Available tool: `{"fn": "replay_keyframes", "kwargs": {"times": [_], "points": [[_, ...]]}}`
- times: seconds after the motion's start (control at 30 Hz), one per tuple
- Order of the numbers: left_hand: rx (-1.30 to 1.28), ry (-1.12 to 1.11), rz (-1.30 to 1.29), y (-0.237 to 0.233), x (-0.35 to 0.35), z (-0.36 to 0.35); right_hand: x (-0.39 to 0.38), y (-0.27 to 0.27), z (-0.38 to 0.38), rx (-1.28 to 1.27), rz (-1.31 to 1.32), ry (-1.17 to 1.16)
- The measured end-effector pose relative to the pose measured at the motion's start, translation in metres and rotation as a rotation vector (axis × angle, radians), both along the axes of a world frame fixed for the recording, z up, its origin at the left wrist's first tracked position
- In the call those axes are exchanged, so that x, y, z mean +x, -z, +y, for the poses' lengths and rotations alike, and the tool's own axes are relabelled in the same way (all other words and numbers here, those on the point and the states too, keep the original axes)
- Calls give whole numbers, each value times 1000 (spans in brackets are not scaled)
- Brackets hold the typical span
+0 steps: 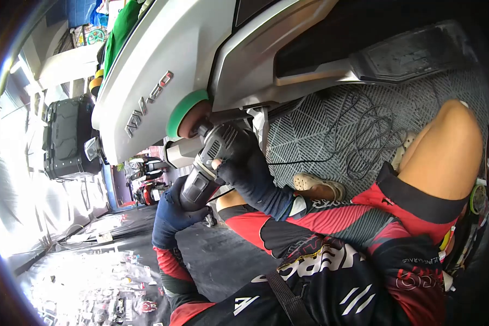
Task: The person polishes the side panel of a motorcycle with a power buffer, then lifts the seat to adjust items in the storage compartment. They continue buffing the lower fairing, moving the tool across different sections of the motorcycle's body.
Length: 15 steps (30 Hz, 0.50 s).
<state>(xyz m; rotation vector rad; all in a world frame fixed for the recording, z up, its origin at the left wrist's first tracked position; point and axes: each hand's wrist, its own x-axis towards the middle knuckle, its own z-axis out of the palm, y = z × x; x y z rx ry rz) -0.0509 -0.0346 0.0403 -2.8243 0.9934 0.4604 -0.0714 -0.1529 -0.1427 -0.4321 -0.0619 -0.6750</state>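
Note:
A silver scooter body panel (146, 81) with lettering fills the upper part of the tilted head view. A green foam pad (182, 111) on a black and grey electric polisher (206, 163) is pressed against the panel's lower edge. My right hand (242, 160), in a dark blue glove, grips the polisher's head just behind the pad. My left hand (171, 214), gloved the same, is wrapped around the tool's rear handle. Both sleeves are red and black.
A grey patterned floor mat (315, 125) lies under the scooter, with a loose black cable (367, 136) coiled on it. My bare knee (445, 146) and shoe (318, 185) rest there. A black top case (65, 136) stands at left; small parts lie on a dark sheet (92, 288).

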Motion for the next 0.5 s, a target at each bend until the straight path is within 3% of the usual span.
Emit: {"fn": "replay_keyframes", "kwargs": {"times": [0.1, 0.17, 0.2, 0.27, 0.3, 0.37, 0.5], "points": [[-8, 2, 16, -1, -1, -10, -1, -7, -12, 37, -101, 65], [-14, 0, 24, -1, -4, -19, 4, -15, -14, 430, -200, -24], [-20, -17, 22, -1, -6, -24, -3, -20, -26, 434, -204, -18], [-21, -30, 19, -2, -8, -30, -21, -24, -52, -102, 60, 318], [-11, -15, 9, -3, -8, -33, -25, -24, -62, -98, 60, 322], [0, 6, -1, -2, -5, -38, -27, -23, -77, -403, 187, 581], [-9, 86, -28, -3, -4, -58, -28, -27, -91, -319, 165, 588]]}}
